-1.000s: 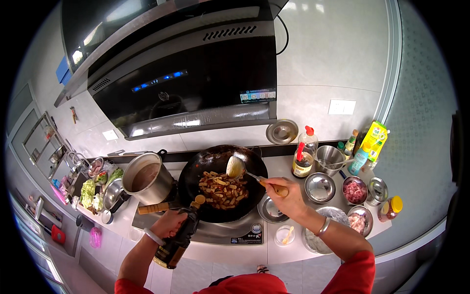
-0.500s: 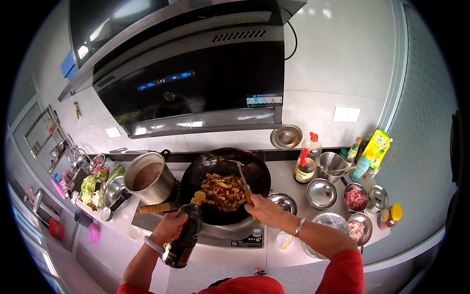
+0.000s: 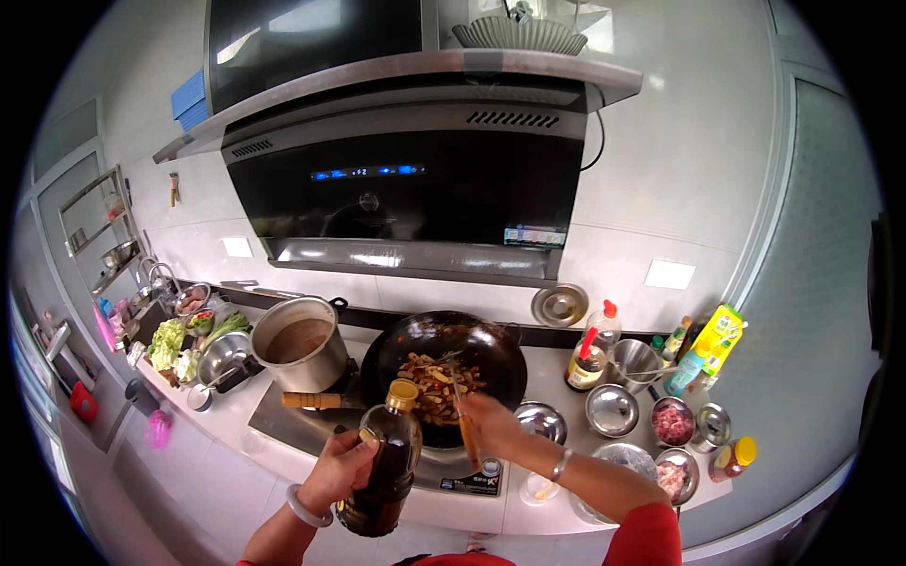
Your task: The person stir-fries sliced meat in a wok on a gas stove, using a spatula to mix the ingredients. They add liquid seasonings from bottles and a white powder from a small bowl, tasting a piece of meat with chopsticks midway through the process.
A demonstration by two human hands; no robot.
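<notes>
My left hand (image 3: 340,472) is wrapped round a large dark sauce bottle (image 3: 389,467) with a gold cap, which leans slightly to the right in front of the wok. My right hand (image 3: 493,426) grips the wooden handle of a spatula (image 3: 466,429). Its metal end is down in the stir-fried food (image 3: 432,377), brown sliced pieces with bits of red. The food lies in a black wok (image 3: 505,354) on the stove, and the bottle's cap overlaps the wok's near left edge.
A steel pot (image 3: 326,354) of brownish liquid stands left of the wok, near its wooden handle (image 3: 311,401). Leafy vegetables (image 3: 168,347) are farther left. On the right are steel bowls (image 3: 612,410), raw meat (image 3: 673,422) and sauce bottles (image 3: 585,366). A range hood (image 3: 406,208) hangs above.
The view has tilted upward. The bottle has come nearer to me and slightly right, covering more of the wok's near edge. My right hand has shifted with the spatula, whose handle now stands steeper.
</notes>
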